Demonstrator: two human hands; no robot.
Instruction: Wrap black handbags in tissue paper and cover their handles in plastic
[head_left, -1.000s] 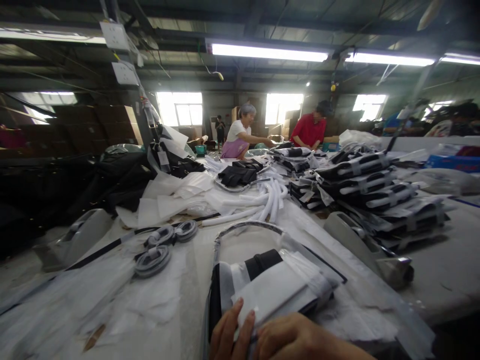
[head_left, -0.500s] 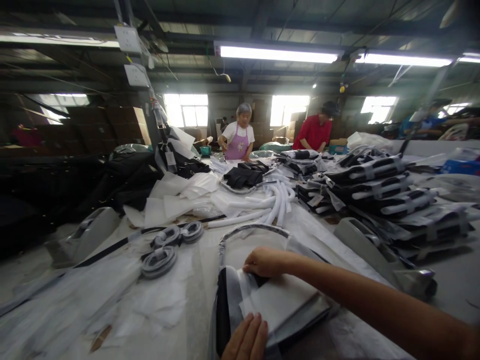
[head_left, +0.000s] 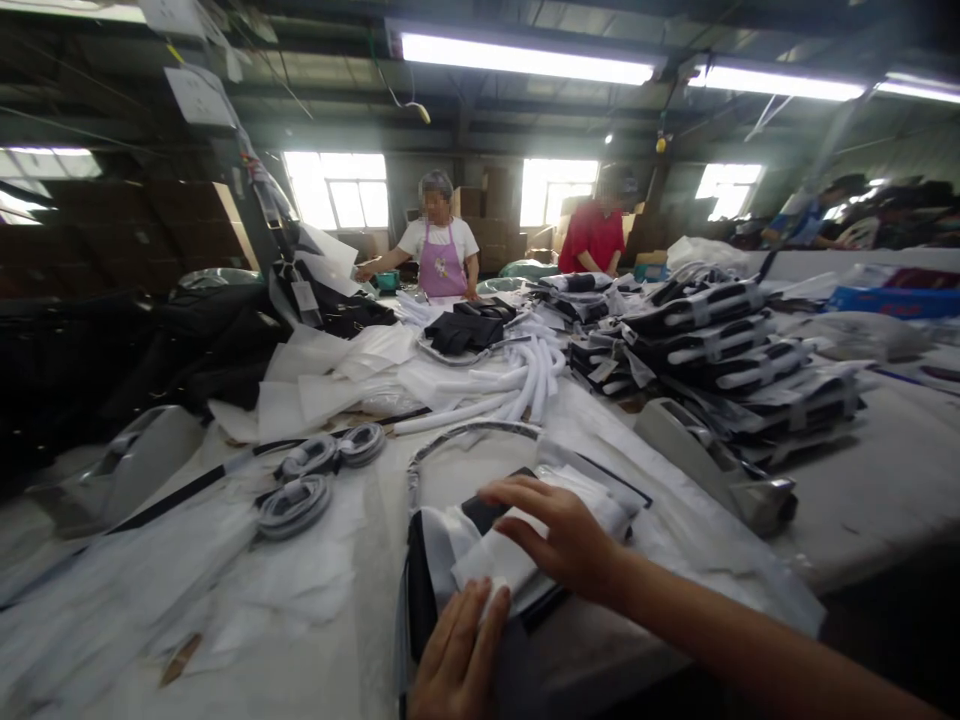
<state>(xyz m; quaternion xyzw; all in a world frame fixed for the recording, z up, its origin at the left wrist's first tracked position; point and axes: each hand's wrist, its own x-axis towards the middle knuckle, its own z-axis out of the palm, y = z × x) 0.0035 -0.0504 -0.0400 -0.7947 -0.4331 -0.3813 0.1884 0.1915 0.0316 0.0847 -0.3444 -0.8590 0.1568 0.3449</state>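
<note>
A folded black item wrapped in white tissue paper (head_left: 480,555) lies on the table's near edge, partly inside a clear plastic bag (head_left: 675,540). My right hand (head_left: 559,535) lies flat on top of the white wrapping, fingers stretched out to the left. My left hand (head_left: 457,655) presses flat on the bundle's near end, fingers extended, at the bottom of the view. Neither hand grips anything.
Two grey tape dispensers stand at left (head_left: 124,470) and right (head_left: 705,465). Coiled grey straps (head_left: 296,500) lie left of the bundle. Stacks of bagged black items (head_left: 727,360) fill the right side, white rolls (head_left: 525,385) and paper the middle. Two people (head_left: 442,255) work at the far end.
My right hand has drawn back from the bundle's far end and now lies flat on the white wrapping. The left hand stays on the near end. The view has tilted slightly.
</note>
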